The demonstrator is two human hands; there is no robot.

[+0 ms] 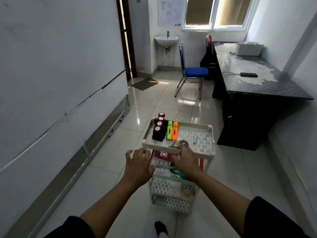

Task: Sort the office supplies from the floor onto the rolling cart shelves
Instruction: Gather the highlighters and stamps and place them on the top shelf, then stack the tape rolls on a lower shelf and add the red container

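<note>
A white rolling cart (205, 127) stands on the tiled floor in front of me. Its top shelf carries a row of dark red bottles (158, 130), a green highlighter (169, 130), an orange highlighter (175, 131), a small white tube (195, 139) and a tape dispenser (181, 143). My right hand (187, 160) is closed on the near rim of the top shelf. My left hand (138, 166) hovers with spread fingers just left of the cart's near corner, holding nothing. Lower shelves hold a red packet (163, 154), teal items (175, 176) and a clear tape roll (187, 190), partly hidden by my hands.
A long whiteboard (60, 74) leans along the left wall. A black desk (253, 79) fills the right side, with a blue chair (193, 72) beyond the cart. A sink (166, 40), a doormat (145, 83) and a doorway are at the back. My foot (161, 228) is below the cart.
</note>
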